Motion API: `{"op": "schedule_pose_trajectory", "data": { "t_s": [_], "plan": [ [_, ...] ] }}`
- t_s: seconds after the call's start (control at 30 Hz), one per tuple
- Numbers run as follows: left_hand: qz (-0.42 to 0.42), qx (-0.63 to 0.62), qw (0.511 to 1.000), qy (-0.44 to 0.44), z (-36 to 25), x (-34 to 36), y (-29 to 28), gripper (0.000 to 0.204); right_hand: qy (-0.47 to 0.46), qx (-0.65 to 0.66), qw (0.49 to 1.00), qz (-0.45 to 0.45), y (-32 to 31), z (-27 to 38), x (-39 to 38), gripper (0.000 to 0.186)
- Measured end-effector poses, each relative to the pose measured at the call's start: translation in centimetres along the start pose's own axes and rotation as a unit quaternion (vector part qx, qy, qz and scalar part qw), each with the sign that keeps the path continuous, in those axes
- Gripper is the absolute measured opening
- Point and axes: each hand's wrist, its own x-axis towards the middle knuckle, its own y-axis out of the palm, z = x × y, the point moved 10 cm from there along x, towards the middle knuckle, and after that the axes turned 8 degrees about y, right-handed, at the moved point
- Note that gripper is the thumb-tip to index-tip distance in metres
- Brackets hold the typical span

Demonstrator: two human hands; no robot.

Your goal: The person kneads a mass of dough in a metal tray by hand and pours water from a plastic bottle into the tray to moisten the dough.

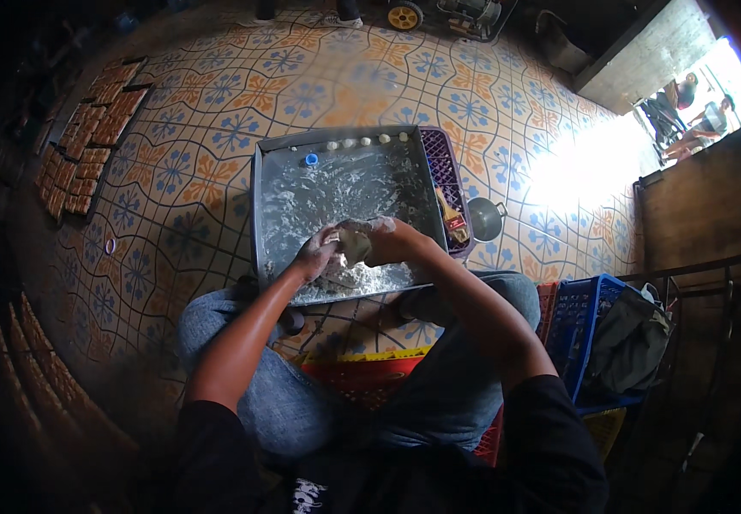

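Note:
My left hand [315, 256] and my right hand [384, 242] meet over the front of a flour-smeared metal tray [258, 206], both closed on a lump of pale dough [343, 248]. A heap of white flour [354, 277] lies just beneath them. Along the tray's back, several small pale balls [367, 140] form a row, and a small blue ring-shaped item [311, 159] sits near the back left.
A purple crate [439, 150] with a brush [449, 212] borders the tray, beside a metal bowl [487, 220]. Baked-goods trays [102, 122] lie left, blue crates [580, 325] right. A wheeled machine [447, 17] and a person's shoes [340, 20] are behind; people [705, 124] are outside.

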Motion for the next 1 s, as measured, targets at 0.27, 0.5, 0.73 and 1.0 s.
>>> {"op": "schedule_pose_trajectory", "data": {
  "t_s": [0.27,0.5,0.73,1.0],
  "plan": [
    [0.033,0.105,0.994,0.017,-1.7,-0.7,0.0,0.028,0.038,0.038,0.999,0.011,-2.9,1.8,-1.1,0.118],
    [-0.01,0.271,0.959,0.079,-4.2,-2.7,-2.0,0.031,-0.014,0.018,0.999,-0.03,-3.4,2.1,-1.0,0.111],
    [-0.005,0.338,0.934,0.114,-7.1,-4.4,-1.6,0.035,-0.044,0.051,0.997,-0.042,-4.4,3.9,-1.2,0.092],
    [-0.014,0.386,0.915,0.119,-9.0,-5.2,-1.2,0.043,-0.023,-0.054,0.996,-0.067,-5.4,5.3,-1.2,0.062]
  ]
}}
